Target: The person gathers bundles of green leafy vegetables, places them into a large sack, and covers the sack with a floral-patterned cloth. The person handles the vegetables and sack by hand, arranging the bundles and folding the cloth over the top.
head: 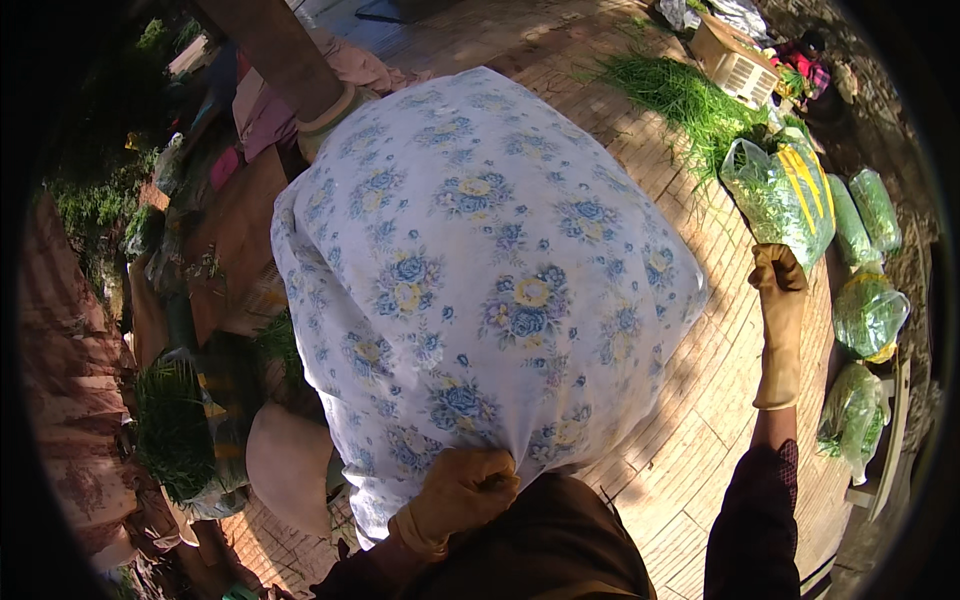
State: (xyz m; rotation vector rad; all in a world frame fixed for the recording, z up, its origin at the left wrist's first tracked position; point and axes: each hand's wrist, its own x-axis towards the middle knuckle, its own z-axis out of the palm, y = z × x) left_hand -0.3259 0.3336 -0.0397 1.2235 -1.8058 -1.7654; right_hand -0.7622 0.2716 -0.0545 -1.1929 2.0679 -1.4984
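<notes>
A large cloth sheet (480, 247) printed with blue and yellow flowers spreads out before me, bulging. My left hand (461, 491), in a tan rubber glove, pinches its near edge and draws the cloth into folds. To the right, my right hand (780, 274) wears a matching glove, with its fingers curled. It is in front of the lower end of a clear plastic bag (780, 187) of cut greens with yellow stripes. Whether it grips the bag cannot be made out. What lies beneath the sheet is hidden.
Loose long green stalks (686, 97) lie on the wood-look tiled floor (697, 450). More bagged greens (870, 315) line the right side. A post (262, 52) stands behind the sheet. At left are greens (176, 427) and draped cloth (67, 360). A person (806, 64) is far off at upper right.
</notes>
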